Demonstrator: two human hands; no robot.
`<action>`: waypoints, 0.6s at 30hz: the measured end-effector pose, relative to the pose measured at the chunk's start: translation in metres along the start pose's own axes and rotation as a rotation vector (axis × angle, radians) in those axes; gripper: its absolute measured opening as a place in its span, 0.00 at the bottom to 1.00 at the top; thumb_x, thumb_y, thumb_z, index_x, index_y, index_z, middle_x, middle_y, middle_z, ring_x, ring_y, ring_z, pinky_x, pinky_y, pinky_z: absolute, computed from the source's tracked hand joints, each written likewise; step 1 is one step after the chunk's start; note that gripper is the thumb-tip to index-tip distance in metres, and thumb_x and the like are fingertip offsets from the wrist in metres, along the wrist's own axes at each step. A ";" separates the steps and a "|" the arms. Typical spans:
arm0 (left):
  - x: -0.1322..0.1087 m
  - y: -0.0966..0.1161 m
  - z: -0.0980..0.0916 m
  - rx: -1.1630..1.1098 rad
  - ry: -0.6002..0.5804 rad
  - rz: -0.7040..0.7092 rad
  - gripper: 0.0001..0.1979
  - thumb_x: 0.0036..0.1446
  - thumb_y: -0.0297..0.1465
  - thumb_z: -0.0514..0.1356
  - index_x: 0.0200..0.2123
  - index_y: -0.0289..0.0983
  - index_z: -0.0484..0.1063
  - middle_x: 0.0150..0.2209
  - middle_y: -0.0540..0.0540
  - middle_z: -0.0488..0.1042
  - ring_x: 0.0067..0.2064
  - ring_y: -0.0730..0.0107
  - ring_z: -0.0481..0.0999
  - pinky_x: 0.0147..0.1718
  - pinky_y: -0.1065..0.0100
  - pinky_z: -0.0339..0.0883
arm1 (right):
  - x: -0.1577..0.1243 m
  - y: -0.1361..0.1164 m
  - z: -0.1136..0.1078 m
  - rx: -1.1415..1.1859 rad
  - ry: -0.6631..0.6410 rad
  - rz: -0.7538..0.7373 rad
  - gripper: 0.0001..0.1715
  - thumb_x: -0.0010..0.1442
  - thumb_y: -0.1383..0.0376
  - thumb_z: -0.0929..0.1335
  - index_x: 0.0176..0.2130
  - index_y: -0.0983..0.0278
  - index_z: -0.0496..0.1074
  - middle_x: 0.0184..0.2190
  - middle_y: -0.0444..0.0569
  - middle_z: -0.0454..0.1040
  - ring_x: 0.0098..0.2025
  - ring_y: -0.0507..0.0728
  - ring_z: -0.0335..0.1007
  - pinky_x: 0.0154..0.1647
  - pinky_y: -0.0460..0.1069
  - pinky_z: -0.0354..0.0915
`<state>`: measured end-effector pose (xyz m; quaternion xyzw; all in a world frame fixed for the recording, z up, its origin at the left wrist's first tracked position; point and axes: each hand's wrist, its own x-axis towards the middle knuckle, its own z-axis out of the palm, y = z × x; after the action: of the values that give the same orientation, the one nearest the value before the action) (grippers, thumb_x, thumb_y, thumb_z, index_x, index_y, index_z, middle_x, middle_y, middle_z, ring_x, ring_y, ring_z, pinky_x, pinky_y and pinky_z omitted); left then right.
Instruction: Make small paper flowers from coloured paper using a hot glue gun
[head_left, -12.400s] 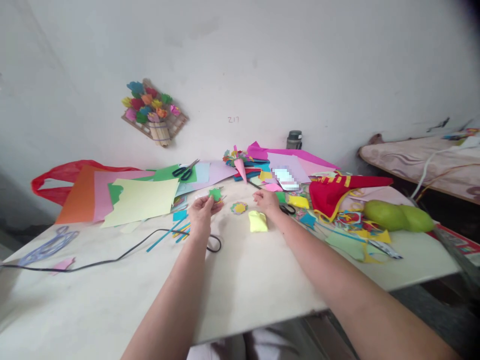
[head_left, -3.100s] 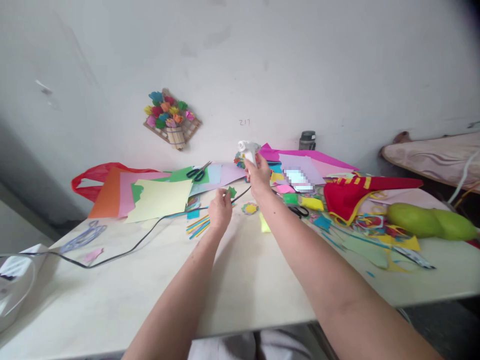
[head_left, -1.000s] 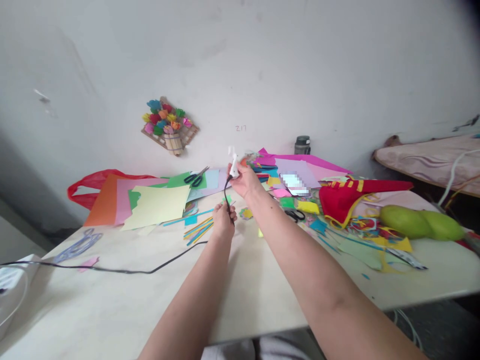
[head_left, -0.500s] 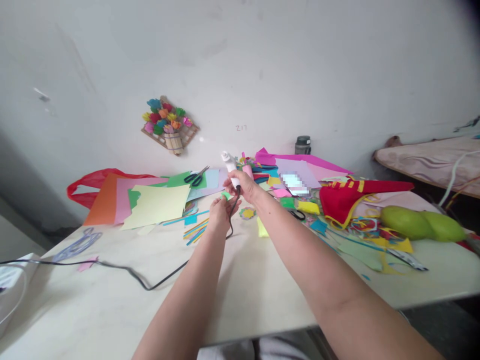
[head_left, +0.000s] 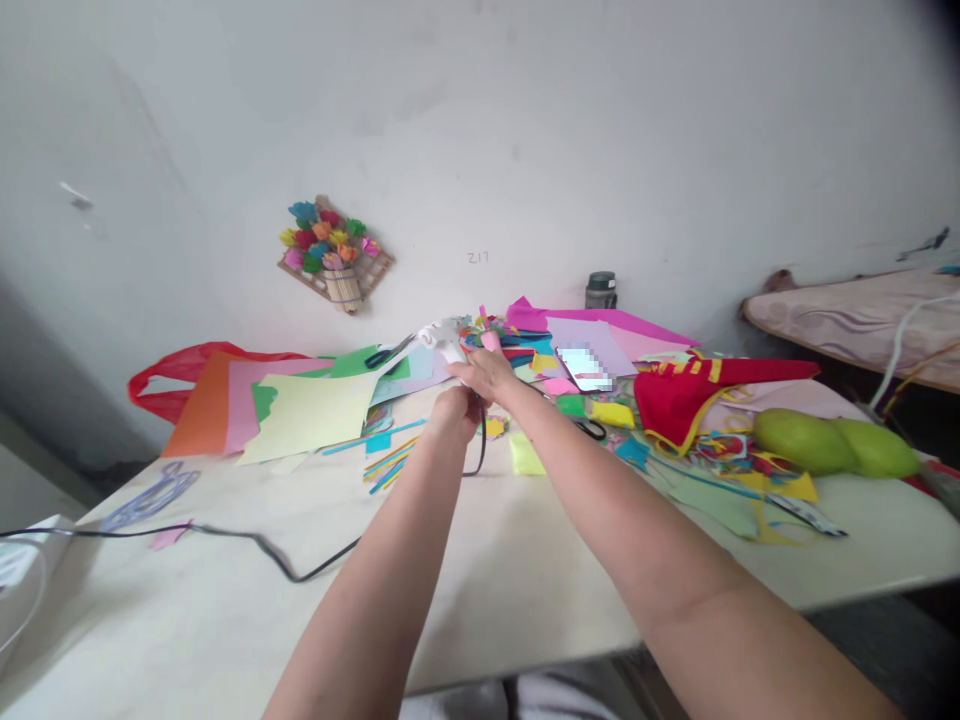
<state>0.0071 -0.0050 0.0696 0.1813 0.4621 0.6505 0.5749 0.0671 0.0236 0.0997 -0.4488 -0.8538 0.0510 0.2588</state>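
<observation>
My right hand (head_left: 491, 372) is closed round a white glue gun (head_left: 444, 342) whose nozzle points left, above the far middle of the table (head_left: 525, 560). Its black cord (head_left: 300, 572) hangs by my wrist and trails left across the table. Just below, touching the right hand, my left hand (head_left: 452, 410) is curled shut, knuckles toward me. The small green paper cutout it pinched a moment ago is hidden behind the fingers. A yellow paper flower (head_left: 495, 427) and a pale yellow scrap (head_left: 527, 455) lie right beside both hands.
Coloured paper sheets (head_left: 315, 412) and scissors (head_left: 379, 355) lie back left, before a red bag (head_left: 161, 365). Paper strips (head_left: 390, 465) lie left of my hands. To the right are black scissors (head_left: 592, 430), red cloth (head_left: 690, 390), scraps and green fruits (head_left: 832, 443). A dark jar (head_left: 601, 290) stands by the wall.
My right hand has tipped the glue gun down and to the left. My left hand has risen to meet it and curled shut, hiding the green cutout.
</observation>
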 end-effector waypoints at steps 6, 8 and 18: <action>-0.002 -0.008 0.014 -0.171 0.040 0.040 0.08 0.53 0.22 0.50 0.22 0.35 0.60 0.15 0.54 0.61 0.17 0.80 0.65 0.19 0.78 0.62 | -0.009 0.000 0.000 -0.246 0.098 -0.033 0.24 0.55 0.55 0.57 0.32 0.69 0.73 0.35 0.61 0.73 0.40 0.65 0.65 0.43 0.55 0.51; -0.002 -0.012 0.016 -0.247 0.043 0.043 0.08 0.52 0.22 0.51 0.22 0.35 0.61 0.15 0.54 0.62 0.18 0.79 0.66 0.21 0.77 0.63 | -0.011 0.000 0.001 -0.270 0.113 -0.045 0.24 0.55 0.55 0.57 0.34 0.69 0.72 0.36 0.61 0.73 0.42 0.65 0.64 0.44 0.55 0.50; 0.000 -0.017 0.018 -0.290 -0.046 0.170 0.08 0.53 0.22 0.48 0.25 0.34 0.63 0.19 0.51 0.66 0.21 0.77 0.68 0.24 0.74 0.64 | -0.013 0.011 0.001 -0.216 0.141 -0.022 0.29 0.58 0.51 0.54 0.34 0.68 0.73 0.37 0.60 0.71 0.45 0.64 0.62 0.48 0.57 0.48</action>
<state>0.0309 0.0003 0.0652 0.1498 0.3331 0.7524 0.5483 0.0805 0.0202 0.0900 -0.4670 -0.8390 -0.0757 0.2688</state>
